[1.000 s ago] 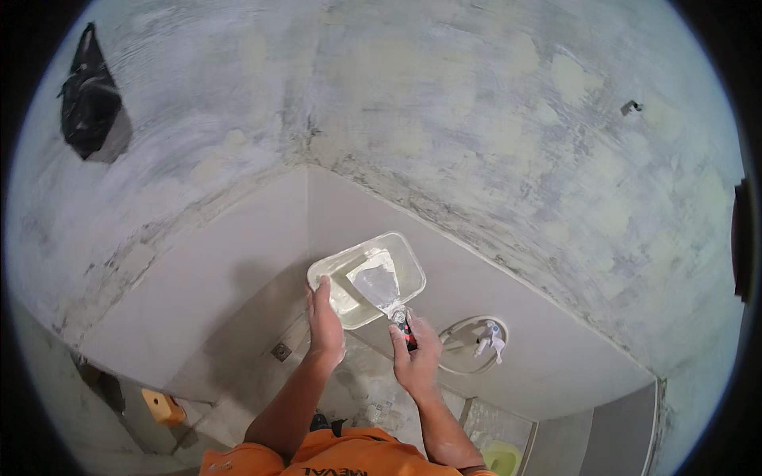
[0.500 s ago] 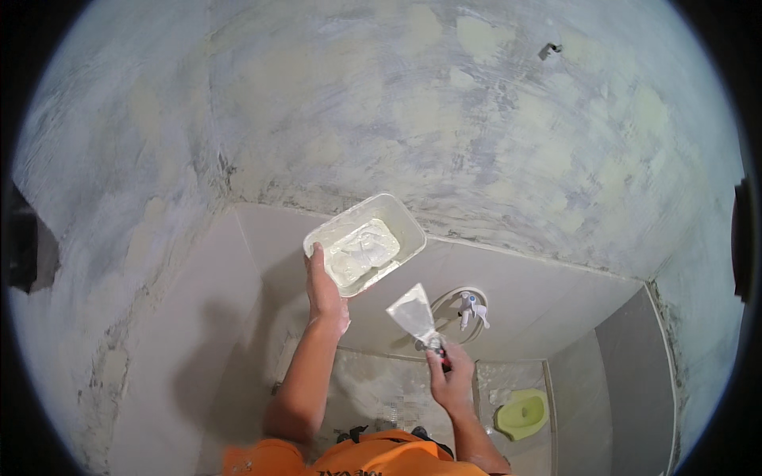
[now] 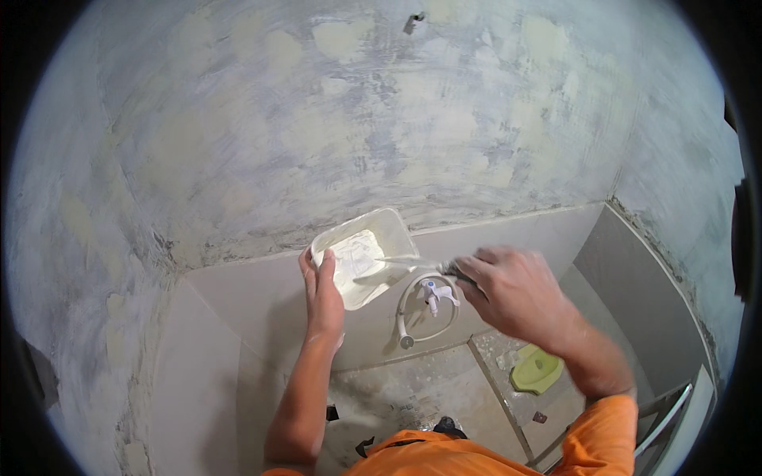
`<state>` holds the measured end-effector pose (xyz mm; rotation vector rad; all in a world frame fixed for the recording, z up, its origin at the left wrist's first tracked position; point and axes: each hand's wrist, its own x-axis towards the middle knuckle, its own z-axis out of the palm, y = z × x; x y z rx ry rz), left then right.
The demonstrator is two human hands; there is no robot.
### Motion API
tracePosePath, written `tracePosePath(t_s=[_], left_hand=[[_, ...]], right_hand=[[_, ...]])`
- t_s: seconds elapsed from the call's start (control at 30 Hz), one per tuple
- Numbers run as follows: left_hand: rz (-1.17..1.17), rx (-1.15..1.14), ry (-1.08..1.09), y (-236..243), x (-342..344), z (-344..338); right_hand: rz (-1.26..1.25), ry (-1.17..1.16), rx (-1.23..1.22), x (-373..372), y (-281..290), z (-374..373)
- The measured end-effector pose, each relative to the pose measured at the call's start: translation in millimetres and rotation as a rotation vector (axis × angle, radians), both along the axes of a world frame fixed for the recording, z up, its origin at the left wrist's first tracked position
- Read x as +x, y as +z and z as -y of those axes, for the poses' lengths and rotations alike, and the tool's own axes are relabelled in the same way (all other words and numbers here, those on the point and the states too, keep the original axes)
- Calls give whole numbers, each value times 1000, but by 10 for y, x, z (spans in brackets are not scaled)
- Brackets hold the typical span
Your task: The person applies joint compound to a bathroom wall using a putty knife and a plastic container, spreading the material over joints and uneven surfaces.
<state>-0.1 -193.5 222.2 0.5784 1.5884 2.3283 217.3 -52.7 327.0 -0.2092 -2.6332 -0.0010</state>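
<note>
My left hand (image 3: pixel 321 301) grips the left side of a white rectangular plastic tub (image 3: pixel 379 225) that holds pale creamy putty (image 3: pixel 357 246). My right hand (image 3: pixel 516 293), slightly blurred, is closed on the handle of a putty knife (image 3: pixel 401 262), whose blade reaches into the tub over its right side. Just beyond the tub and below the knife, a white tap (image 3: pixel 435 297) with a coiled shower hose (image 3: pixel 409 325) is mounted on the tiled lower wall.
A patchy plastered wall (image 3: pixel 381 119) rises above grey tiles (image 3: pixel 214 317). A yellow-green squat toilet (image 3: pixel 532 373) sits low on the right of the dusty floor (image 3: pixel 413 389). Pale panels or boards (image 3: pixel 683 420) stand at the lower right, and a small fitting (image 3: pixel 414 22) sticks out high on the wall.
My view has turned to the right. My right hand has lifted and swung inward, bringing the knife blade from below the tub back into it. My left hand still holds the tub.
</note>
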Motion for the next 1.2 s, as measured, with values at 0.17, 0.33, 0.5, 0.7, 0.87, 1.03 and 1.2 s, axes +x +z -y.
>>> tracePosePath(t_s=[0.17,0.33,0.5,0.7,0.87,1.03,1.2], left_hand=[[109,-100,-306,273,182,-396],[212,-203,-610,283,197,-691],[343,-346,-732,172,221,-924],[372,-484,-765,56,292,-1119],[406,-532,-802,-41,362,-1255],[455,-539,-820,-182,379,-1320],[529,-433,-849,-177,423,-1329]], right_hand=[[296,-22,374,-198,410,-129],[531,52,242,-309,420,-229],[669,144,71,-315,392,-595],[713,145,45,-177,381,-717],[722,162,6,-68,404,-1009],[698,157,-226,41,395,-1330],[563,0,-534,294,385,-1634]])
